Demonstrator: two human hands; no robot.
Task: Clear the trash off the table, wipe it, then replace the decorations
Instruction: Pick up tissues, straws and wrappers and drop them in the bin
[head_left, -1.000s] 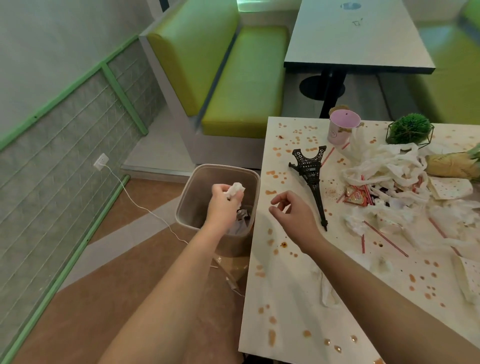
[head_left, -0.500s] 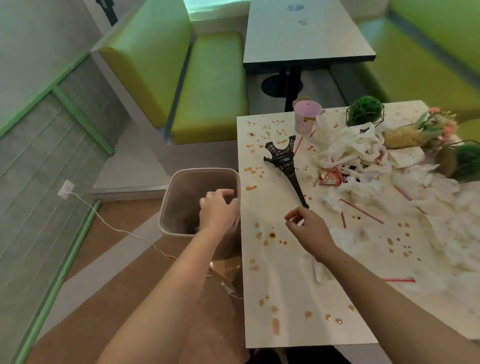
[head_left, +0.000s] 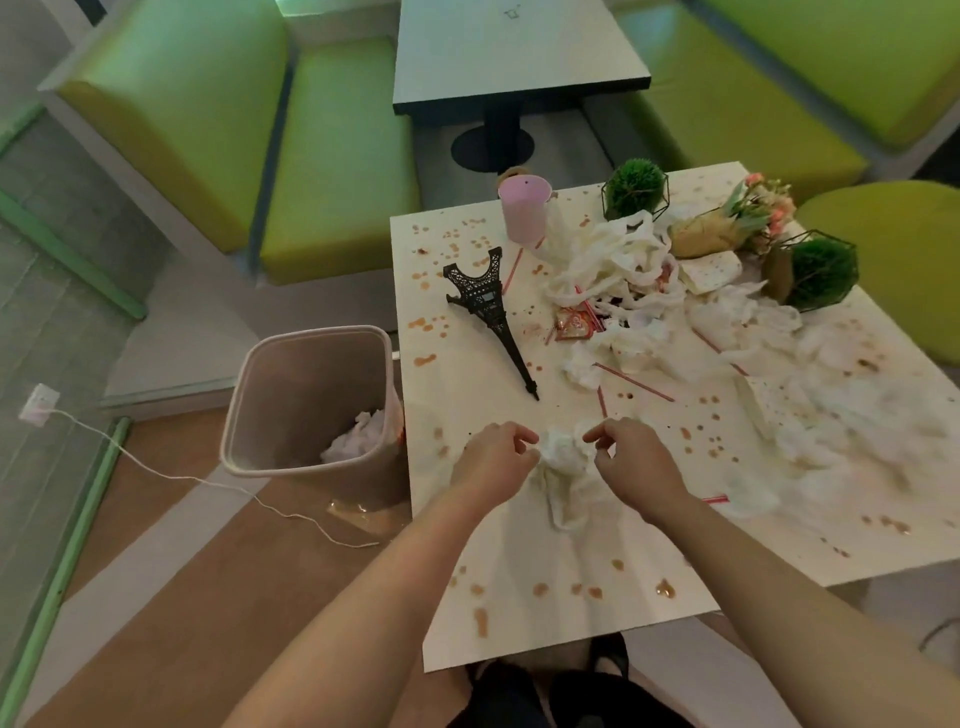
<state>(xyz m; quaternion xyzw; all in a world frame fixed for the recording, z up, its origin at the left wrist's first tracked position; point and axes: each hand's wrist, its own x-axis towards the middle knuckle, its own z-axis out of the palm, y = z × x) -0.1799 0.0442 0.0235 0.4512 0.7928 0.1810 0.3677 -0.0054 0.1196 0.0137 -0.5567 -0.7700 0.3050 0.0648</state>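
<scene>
Both hands meet over a crumpled white tissue (head_left: 563, 457) that lies on the table (head_left: 519, 613), a little toward the person from the tip of the toppled black tower model (head_left: 488, 306). The left hand (head_left: 491, 460) pinches the tissue's left edge with curled fingers, and the right hand (head_left: 631, 460) pinches its right edge the same way; neither has lifted it clear, since its lower folds rest on the table.

The tissue looks very light and limp, so it should bunch up under a gentle squeeze and take no real force to carry. Gathering it from both sides into one wad seems the better hold, because a loose corner grip could let it unfold or tear, more so if it has soaked up any of the orange spots around it.

The bin (head_left: 311, 405) stands on the floor to the left of the tower model, just beside the table's edge, with a white wad already inside. A much larger heap of tissues (head_left: 649, 306) and thin red straws (head_left: 634, 382) lies to the right of the tower.
</scene>
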